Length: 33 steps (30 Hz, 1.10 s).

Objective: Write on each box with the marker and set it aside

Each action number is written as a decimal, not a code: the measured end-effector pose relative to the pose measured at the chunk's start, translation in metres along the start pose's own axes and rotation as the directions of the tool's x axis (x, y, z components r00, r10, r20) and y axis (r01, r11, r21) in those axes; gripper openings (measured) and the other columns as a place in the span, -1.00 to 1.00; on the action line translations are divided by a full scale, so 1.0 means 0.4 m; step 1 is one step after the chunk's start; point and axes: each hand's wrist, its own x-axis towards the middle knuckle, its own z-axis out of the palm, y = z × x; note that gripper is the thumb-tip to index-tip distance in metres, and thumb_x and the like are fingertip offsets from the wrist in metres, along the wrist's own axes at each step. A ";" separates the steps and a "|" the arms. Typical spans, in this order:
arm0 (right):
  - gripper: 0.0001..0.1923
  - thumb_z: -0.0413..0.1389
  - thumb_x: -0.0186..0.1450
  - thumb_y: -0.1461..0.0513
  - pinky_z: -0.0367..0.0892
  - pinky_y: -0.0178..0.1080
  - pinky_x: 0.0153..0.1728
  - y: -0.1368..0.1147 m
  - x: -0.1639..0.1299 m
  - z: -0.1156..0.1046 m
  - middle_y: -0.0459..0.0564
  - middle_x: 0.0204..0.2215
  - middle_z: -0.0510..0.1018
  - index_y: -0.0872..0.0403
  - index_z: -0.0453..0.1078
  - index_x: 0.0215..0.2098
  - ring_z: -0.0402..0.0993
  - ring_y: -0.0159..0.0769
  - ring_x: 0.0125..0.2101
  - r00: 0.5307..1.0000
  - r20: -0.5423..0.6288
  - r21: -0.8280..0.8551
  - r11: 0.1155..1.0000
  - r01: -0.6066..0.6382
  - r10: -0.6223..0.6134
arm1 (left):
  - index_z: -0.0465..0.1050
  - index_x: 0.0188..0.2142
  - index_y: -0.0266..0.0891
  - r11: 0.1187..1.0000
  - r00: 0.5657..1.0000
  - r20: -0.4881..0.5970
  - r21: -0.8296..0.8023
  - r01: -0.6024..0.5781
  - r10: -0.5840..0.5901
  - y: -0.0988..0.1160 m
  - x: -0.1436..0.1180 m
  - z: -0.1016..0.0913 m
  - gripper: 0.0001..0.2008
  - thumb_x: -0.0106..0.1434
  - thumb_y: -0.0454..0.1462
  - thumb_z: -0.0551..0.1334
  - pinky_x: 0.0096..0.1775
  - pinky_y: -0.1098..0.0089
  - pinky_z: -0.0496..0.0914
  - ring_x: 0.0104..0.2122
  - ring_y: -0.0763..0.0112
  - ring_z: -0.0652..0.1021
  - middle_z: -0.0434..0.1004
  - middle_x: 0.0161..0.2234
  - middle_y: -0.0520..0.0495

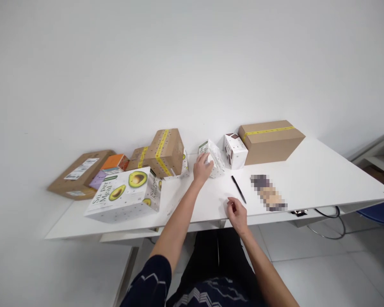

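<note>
The left hand (202, 167) is seen laid with curled fingers on the small white dotted carton (213, 158), which stands tilted on the white worktop (313, 179); whether the carton is gripped cannot be told. The right hand (237, 214) is held loosely half-closed and empty at the near edge of the worktop, at 5 o'clock from the carton. A black pen (238, 189) lies just at 12 o'clock of the right hand. At 3 o'clock of the carton a white and brown box (234, 150) and a taped cardboard box (270, 140) are placed. At 9 o'clock a perforated cardboard box (164, 152) and an avocado-printed box (125, 195) are shown.
</note>
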 end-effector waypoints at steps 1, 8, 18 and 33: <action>-0.76 -0.03 0.25 0.18 0.36 -0.28 -0.47 0.000 0.001 0.000 -0.05 -0.45 0.50 0.07 0.37 -0.18 0.36 -0.38 -0.56 1.000 -0.002 0.005 1.000 -0.007 0.007 | 0.37 0.10 -0.17 0.999 1.000 -0.021 -0.046 0.004 -0.005 -0.016 -0.029 -0.020 -0.58 0.24 -0.24 0.16 0.20 0.27 0.19 0.19 0.26 0.31 0.30 0.18 -0.13; -0.70 0.01 0.24 0.10 0.32 -0.27 -0.50 -0.010 0.007 -0.013 -0.05 -0.49 0.47 0.11 0.39 -0.18 0.32 -0.37 -0.58 0.992 0.002 0.040 0.991 -0.129 0.130 | 0.22 0.19 -0.18 0.898 0.967 0.006 -0.370 0.238 -0.253 -0.098 -0.283 -0.129 -0.45 0.21 -0.17 0.18 0.11 0.26 0.32 0.18 0.19 0.33 0.27 0.21 -0.16; -0.56 -0.02 0.29 0.00 0.35 -0.25 -0.45 -0.058 0.004 -0.028 0.01 -0.41 0.50 0.12 0.39 -0.05 0.41 -0.30 -0.49 0.951 0.154 0.075 0.956 -0.283 0.269 | 0.17 0.24 -0.15 0.887 0.955 0.105 -0.354 0.297 -0.278 -0.110 -0.429 -0.139 -0.46 0.28 -0.14 0.10 0.13 0.30 0.31 0.19 0.24 0.33 0.27 0.22 -0.09; -0.45 -0.04 0.28 -0.07 0.32 -0.29 -0.49 -0.092 0.064 -0.075 0.05 -0.28 0.54 0.10 0.37 0.06 0.40 -0.34 -0.48 0.939 -0.016 0.123 0.933 -0.338 0.343 | 0.31 0.17 -0.22 0.845 0.899 0.165 -0.308 0.437 -0.405 -0.131 -0.414 -0.126 -0.48 0.31 -0.02 0.06 0.12 0.20 0.31 0.13 0.17 0.41 0.37 0.16 -0.18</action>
